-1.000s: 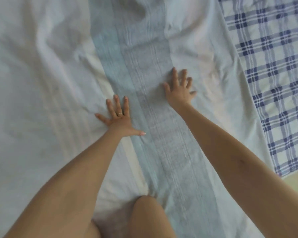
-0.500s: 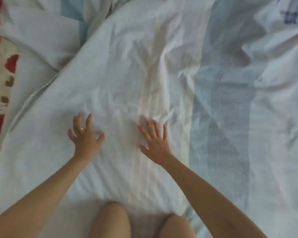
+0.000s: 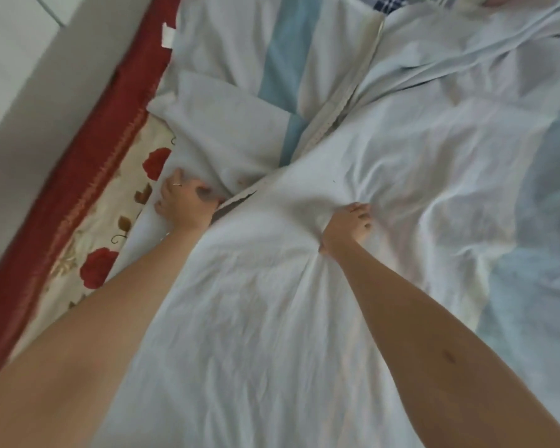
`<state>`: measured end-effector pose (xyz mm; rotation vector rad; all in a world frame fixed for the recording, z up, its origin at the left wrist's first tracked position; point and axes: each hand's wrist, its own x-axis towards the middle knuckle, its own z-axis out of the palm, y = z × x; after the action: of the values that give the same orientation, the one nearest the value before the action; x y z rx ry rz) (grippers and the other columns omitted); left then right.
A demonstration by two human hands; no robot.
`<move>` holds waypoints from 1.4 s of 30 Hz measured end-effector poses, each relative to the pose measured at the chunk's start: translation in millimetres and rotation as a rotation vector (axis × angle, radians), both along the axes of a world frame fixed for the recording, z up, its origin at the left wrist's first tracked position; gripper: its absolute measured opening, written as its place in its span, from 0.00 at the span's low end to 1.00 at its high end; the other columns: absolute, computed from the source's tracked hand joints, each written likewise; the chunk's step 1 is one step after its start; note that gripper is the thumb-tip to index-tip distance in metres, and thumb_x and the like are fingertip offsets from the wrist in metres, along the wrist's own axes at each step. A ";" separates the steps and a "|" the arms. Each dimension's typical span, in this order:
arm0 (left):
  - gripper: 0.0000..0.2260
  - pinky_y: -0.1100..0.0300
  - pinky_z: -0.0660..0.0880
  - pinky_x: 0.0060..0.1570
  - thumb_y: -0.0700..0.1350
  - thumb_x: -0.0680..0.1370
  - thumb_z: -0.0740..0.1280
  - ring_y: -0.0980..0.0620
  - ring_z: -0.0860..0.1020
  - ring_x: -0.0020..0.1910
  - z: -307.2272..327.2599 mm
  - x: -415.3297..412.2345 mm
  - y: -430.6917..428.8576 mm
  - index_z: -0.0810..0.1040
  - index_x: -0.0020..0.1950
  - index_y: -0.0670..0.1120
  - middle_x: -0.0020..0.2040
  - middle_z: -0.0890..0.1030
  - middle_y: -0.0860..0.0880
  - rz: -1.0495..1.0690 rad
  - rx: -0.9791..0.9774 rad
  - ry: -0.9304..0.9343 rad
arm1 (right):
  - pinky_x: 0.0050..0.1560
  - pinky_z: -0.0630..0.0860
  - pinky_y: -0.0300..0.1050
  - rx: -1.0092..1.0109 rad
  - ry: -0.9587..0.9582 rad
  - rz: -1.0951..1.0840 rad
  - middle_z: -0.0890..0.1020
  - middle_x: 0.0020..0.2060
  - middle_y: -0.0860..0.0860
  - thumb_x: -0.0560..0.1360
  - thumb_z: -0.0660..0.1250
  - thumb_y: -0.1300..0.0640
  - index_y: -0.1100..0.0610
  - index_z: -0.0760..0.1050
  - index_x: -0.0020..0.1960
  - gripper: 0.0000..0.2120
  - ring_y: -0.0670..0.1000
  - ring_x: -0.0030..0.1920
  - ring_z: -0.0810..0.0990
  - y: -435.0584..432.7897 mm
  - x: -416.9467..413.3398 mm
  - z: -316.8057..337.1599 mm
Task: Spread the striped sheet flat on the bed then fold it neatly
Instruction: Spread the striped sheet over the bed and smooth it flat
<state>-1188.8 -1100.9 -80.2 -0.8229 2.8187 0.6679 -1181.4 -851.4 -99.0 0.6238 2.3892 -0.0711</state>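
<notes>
The striped sheet [image 3: 272, 318], pale white with light blue bands, lies rumpled across the bed and fills most of the head view. A folded-over flap of it sits at the upper left. My left hand [image 3: 185, 202], blurred, curls its fingers into the sheet at the flap's lower edge, next to the mattress side. My right hand [image 3: 346, 226] is near the middle, with curled fingers pinching a bunch of the fabric; creases fan out from it. Both forearms reach in from the bottom.
The mattress [image 3: 88, 227] with its red rose print and red border shows along the left, with a pale floor [image 3: 20, 76] beyond it. A blue checked cloth [image 3: 385, 1] peeks in at the top edge. More rumpled sheet lies at the upper right.
The view has swung left to the bed's edge. Both hands, flat and spread on the sheet before, now curl into the fabric; the left has moved to the folded flap.
</notes>
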 end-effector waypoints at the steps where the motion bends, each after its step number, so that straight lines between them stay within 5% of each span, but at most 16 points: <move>1: 0.30 0.39 0.43 0.70 0.56 0.67 0.75 0.42 0.47 0.76 0.2 -2.0 -2.1 0.70 0.66 0.51 0.78 0.50 0.44 -0.010 -0.025 -0.028 | 0.71 0.59 0.54 0.004 0.001 0.018 0.47 0.75 0.68 0.77 0.67 0.59 0.71 0.38 0.74 0.43 0.66 0.74 0.56 -0.1 -1.8 -0.6; 3: 0.51 0.37 0.39 0.69 0.59 0.60 0.78 0.40 0.43 0.76 10.6 -9.4 -8.4 0.53 0.75 0.51 0.78 0.44 0.40 0.110 -0.011 -0.112 | 0.72 0.57 0.52 -0.010 -0.041 0.043 0.46 0.74 0.69 0.73 0.72 0.57 0.71 0.38 0.74 0.49 0.65 0.74 0.55 2.5 -0.2 7.2; 5: 0.60 0.37 0.47 0.70 0.59 0.57 0.80 0.38 0.51 0.75 16.8 -16.8 -22.5 0.45 0.77 0.47 0.76 0.52 0.38 0.234 0.008 -0.185 | 0.73 0.55 0.51 -0.002 -0.074 0.077 0.45 0.74 0.68 0.68 0.77 0.53 0.71 0.37 0.74 0.57 0.64 0.75 0.53 5.6 0.6 14.2; 11: 0.37 0.44 0.71 0.56 0.53 0.60 0.80 0.37 0.73 0.58 13.2 -9.9 -36.0 0.68 0.60 0.40 0.56 0.76 0.39 -0.074 0.014 -0.156 | 0.75 0.53 0.50 -0.008 -0.093 0.123 0.44 0.74 0.69 0.65 0.79 0.51 0.71 0.36 0.74 0.60 0.65 0.75 0.51 5.9 1.6 23.2; 16: 0.32 0.46 0.67 0.58 0.48 0.60 0.81 0.38 0.66 0.61 20.3 -2.8 -33.5 0.69 0.58 0.41 0.64 0.65 0.38 -0.129 -0.180 -0.020 | 0.75 0.55 0.49 0.023 -0.115 0.177 0.44 0.74 0.69 0.65 0.78 0.47 0.71 0.36 0.74 0.62 0.64 0.75 0.52 7.5 6.3 26.2; 21: 0.33 0.47 0.70 0.54 0.41 0.64 0.78 0.38 0.70 0.58 20.3 -6.4 -36.6 0.65 0.63 0.38 0.62 0.66 0.37 -0.036 -0.090 0.097 | 0.74 0.58 0.49 0.050 -0.155 0.169 0.44 0.74 0.69 0.65 0.78 0.46 0.72 0.35 0.73 0.62 0.64 0.75 0.53 0.8 1.1 28.4; 24: 0.58 0.44 0.57 0.68 0.57 0.58 0.80 0.40 0.55 0.72 19.1 -17.5 -35.0 0.48 0.75 0.44 0.73 0.54 0.38 0.211 0.065 -0.133 | 0.74 0.57 0.49 0.025 -0.183 0.150 0.42 0.74 0.68 0.65 0.77 0.45 0.72 0.34 0.73 0.63 0.63 0.76 0.51 1.3 -1.4 27.7; 27: 0.75 0.37 0.41 0.71 0.69 0.46 0.77 0.44 0.35 0.75 14.8 -38.6 -30.3 0.29 0.74 0.48 0.76 0.33 0.43 0.313 0.238 -0.430 | 0.74 0.57 0.49 -0.053 -0.216 0.144 0.43 0.74 0.69 0.65 0.73 0.36 0.72 0.35 0.74 0.64 0.64 0.76 0.48 7.9 -9.6 31.0; 30: 0.77 0.34 0.37 0.69 0.74 0.43 0.73 0.43 0.32 0.74 3.0 -53.4 -33.5 0.25 0.73 0.49 0.74 0.27 0.45 0.221 0.259 -0.613 | 0.74 0.57 0.49 -0.135 -0.259 0.134 0.45 0.74 0.68 0.67 0.70 0.33 0.71 0.37 0.74 0.61 0.62 0.76 0.46 16.9 -19.5 35.2; 34: 0.81 0.36 0.49 0.70 0.80 0.29 0.60 0.37 0.51 0.74 -26.4 -61.2 -49.3 0.42 0.77 0.46 0.76 0.51 0.39 0.150 0.213 -0.749 | 0.73 0.55 0.50 -0.144 -0.353 0.191 0.48 0.75 0.66 0.73 0.64 0.35 0.72 0.42 0.74 0.53 0.63 0.76 0.45 20.3 -33.5 40.3; 39: 0.79 0.36 0.36 0.70 0.74 0.40 0.73 0.41 0.32 0.74 12.1 -65.6 -30.5 0.21 0.70 0.48 0.74 0.29 0.42 0.267 0.267 -0.761 | 0.75 0.49 0.52 -0.202 -0.473 0.094 0.38 0.75 0.65 0.76 0.62 0.38 0.68 0.34 0.75 0.51 0.60 0.76 0.40 24.0 -35.8 53.8; 42: 0.77 0.37 0.36 0.70 0.72 0.47 0.75 0.41 0.31 0.74 27.6 -69.2 -28.5 0.17 0.66 0.46 0.74 0.28 0.43 0.321 0.280 -0.772 | 0.75 0.50 0.51 -0.267 -0.459 0.020 0.45 0.76 0.62 0.78 0.59 0.40 0.65 0.42 0.77 0.42 0.58 0.77 0.45 26.3 -40.9 61.7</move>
<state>-1258.1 -1129.4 -52.6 -1.1721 1.8838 0.5916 -1222.4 -825.1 -37.2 0.4339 1.9011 -0.2111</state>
